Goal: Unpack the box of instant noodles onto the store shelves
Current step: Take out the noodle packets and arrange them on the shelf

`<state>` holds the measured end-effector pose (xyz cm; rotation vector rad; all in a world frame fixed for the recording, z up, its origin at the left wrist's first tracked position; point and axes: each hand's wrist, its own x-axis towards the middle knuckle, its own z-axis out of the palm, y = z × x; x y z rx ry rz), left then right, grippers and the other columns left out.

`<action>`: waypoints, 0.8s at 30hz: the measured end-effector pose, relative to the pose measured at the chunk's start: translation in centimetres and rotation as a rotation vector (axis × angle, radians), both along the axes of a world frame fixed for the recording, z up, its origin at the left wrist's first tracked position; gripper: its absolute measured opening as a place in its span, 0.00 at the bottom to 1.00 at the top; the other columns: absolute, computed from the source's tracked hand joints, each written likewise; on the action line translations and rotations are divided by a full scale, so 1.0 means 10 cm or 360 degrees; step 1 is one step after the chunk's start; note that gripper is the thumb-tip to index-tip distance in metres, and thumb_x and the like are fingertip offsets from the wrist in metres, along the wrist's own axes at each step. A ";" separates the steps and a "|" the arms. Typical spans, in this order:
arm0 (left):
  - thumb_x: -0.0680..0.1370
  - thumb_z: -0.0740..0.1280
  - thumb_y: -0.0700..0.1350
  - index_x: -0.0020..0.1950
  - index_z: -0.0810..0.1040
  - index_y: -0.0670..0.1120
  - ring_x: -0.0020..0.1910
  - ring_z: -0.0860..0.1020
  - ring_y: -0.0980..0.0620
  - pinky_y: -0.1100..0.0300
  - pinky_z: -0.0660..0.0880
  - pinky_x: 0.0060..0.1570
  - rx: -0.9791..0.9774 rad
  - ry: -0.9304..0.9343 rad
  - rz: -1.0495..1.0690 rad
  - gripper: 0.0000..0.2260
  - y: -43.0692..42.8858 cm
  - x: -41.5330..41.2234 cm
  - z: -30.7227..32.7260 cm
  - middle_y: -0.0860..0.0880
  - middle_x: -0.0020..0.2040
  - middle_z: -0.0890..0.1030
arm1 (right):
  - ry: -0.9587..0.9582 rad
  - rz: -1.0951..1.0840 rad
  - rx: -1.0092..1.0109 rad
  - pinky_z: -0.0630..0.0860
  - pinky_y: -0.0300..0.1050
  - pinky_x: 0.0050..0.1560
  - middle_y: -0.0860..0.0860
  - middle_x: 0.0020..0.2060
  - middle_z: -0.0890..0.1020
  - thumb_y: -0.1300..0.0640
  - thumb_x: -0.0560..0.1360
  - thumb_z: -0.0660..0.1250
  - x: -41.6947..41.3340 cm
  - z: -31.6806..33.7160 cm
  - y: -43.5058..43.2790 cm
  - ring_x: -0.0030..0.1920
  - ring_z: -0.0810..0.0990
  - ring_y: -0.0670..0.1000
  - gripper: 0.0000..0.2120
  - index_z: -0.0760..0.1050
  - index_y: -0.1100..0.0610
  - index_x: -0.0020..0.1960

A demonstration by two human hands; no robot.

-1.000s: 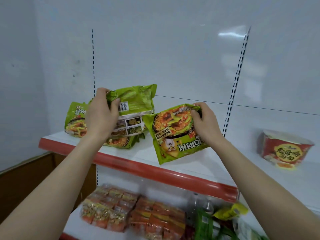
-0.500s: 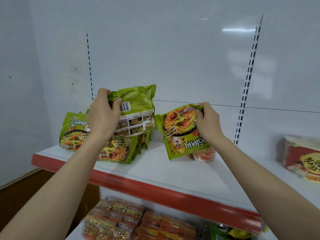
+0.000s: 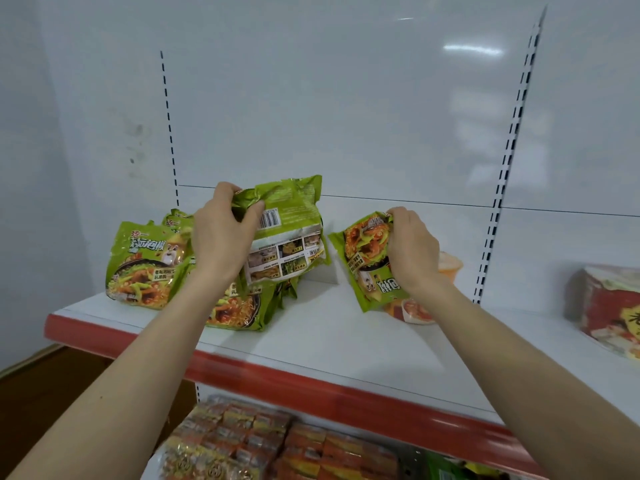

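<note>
Left hand [image 3: 221, 237]: it is pinching the crumpled top seam of a green noodle packet [image 3: 287, 237] between the thumb and curled fingers, so the packet is hanging upright with its printed back facing the camera.
Left packet: it is being held just over the placed green packets [image 3: 142, 268] at the left end of the shelf [image 3: 329, 341]. I cannot tell if it is touching them. It seems it is joining this group.
Right hand [image 3: 412, 251]: its fingers are curling over the top edge of a second green packet [image 3: 363, 268] and gripping it.
Right packet: it is standing tilted, with the picture upside down and the lower corner at the shelf board, just in front of a pale cup [image 3: 450, 268]. In my judgement it is being put down beside the group and is needing a turn.
Placed packets: they are leaning one on another, fronts outward, so the pictures are showing.
Box: it is not appearing in view.
Far right: a red noodle bowl [image 3: 609, 306] is sitting well apart.
</note>
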<state>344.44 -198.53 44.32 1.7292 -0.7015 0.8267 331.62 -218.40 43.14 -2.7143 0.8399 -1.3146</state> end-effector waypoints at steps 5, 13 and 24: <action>0.76 0.66 0.52 0.57 0.73 0.41 0.41 0.76 0.42 0.47 0.75 0.42 0.0132 -0.0105 0.0015 0.16 -0.22 -0.08 -0.10 0.43 0.42 0.79 | -0.0033 -0.0096 -0.0016 0.62 0.46 0.41 0.59 0.52 0.74 0.69 0.75 0.52 -0.22 0.00 -0.11 0.50 0.73 0.60 0.16 0.66 0.61 0.61; 0.76 0.67 0.51 0.55 0.75 0.42 0.42 0.76 0.42 0.54 0.68 0.35 0.0365 -0.0295 0.0031 0.15 -0.53 -0.26 -0.37 0.43 0.44 0.79 | -0.0115 -0.0261 0.0025 0.63 0.46 0.42 0.59 0.53 0.76 0.66 0.77 0.52 -0.67 0.02 -0.26 0.51 0.74 0.61 0.14 0.68 0.61 0.60; 0.70 0.61 0.59 0.46 0.75 0.48 0.33 0.78 0.47 0.61 0.69 0.23 0.0796 -0.0793 -0.0348 0.16 -0.57 -0.48 -0.85 0.48 0.37 0.78 | -0.0248 -0.0290 0.0230 0.64 0.47 0.42 0.59 0.54 0.77 0.64 0.79 0.52 -0.87 0.03 -0.25 0.52 0.75 0.61 0.12 0.69 0.62 0.59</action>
